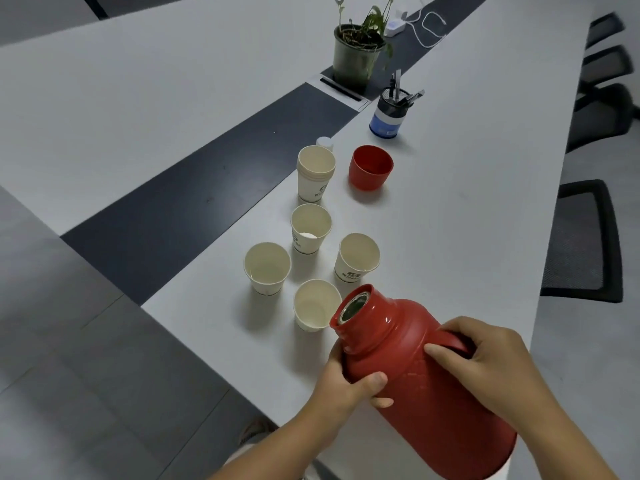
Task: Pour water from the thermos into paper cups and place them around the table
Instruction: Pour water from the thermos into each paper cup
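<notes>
A glossy red plastic thermos, round-bodied with a narrower stepped neck, is held tilted over the pale grey matte surface, its open mouth pointing left toward the nearest paper cup and overlapping that cup's rim in this view. A silvery inner liner shows inside the mouth. The left hand cups the thermos from below at the shoulder, thumb curled over the front of the body, its grip wrapped around it. The right hand closes its grip around the red handle on the upper side, fingers curled over it and the thumb lying along the body.

Four single paper cups stand upright in a loose cluster: the nearest one, a second cup to the left, a third cup to the right, and a fourth cup behind them. All are thin, cream-coloured, tapered, with a printed logo; whether any holds water cannot be told. Just beyond stands a stack of cups, and beside it to the right a red cap, smooth and bowl-like, resting open side up. A small white stopper peeks out behind the stack.

Farther along are a mesh pen holder with pens and a potted plant on the dark centre strip.
</notes>
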Available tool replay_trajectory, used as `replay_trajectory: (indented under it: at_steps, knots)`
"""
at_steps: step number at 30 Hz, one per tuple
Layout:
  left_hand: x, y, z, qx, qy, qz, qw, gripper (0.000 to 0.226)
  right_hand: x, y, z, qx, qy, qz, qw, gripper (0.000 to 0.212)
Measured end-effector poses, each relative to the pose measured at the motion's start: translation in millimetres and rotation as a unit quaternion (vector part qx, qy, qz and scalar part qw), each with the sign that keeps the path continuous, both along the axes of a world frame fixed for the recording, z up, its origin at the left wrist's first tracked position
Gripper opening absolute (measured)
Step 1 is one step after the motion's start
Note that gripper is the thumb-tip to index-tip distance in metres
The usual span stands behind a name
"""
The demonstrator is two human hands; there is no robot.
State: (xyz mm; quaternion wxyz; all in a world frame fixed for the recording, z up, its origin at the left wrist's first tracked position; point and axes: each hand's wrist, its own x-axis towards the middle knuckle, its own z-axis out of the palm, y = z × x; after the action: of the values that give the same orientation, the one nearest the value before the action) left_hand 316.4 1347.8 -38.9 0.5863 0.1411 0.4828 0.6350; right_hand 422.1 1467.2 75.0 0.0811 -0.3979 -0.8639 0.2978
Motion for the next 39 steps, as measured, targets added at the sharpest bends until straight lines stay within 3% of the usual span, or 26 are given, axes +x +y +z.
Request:
replay_trajectory:
  at_steps: [8, 16, 27, 34, 39]
  knots:
    - [-6.5, -0.7, -0.9, -0.003, -0.019, 0.006, 1.0, 0.055, -15.5, 3.3, 2.4, -0.001, -0.037, 0.015, 0.999, 0.023]
    - [-8.8, -3.1, -2.7, -0.001, -0.026, 0.002, 1.0, 0.056, -21.4, 2.6, 3.7, -0.004, -0.055, 0.018, 0.998, 0.026]
    - [-9.4, -1.8, -3.6, 0.002, -0.035, -0.001, 0.999, 0.084, -24.8, 4.1, 4.6, 0.011, -0.077, 0.02, 0.997, 0.02]
    - [-9.1, -2.1, -4.9, 0.003, -0.022, 0.015, 1.0, 0.074, -27.9, 4.2, 5.4, 0.013, -0.089, 0.019, 0.996, 0.014]
    - [-9.3, -1.3, -5.0, 0.006, -0.026, 0.01, 1.0, 0.079, -29.4, 4.9, 6.1, 0.016, -0.097, 0.019, 0.995, 0.012]
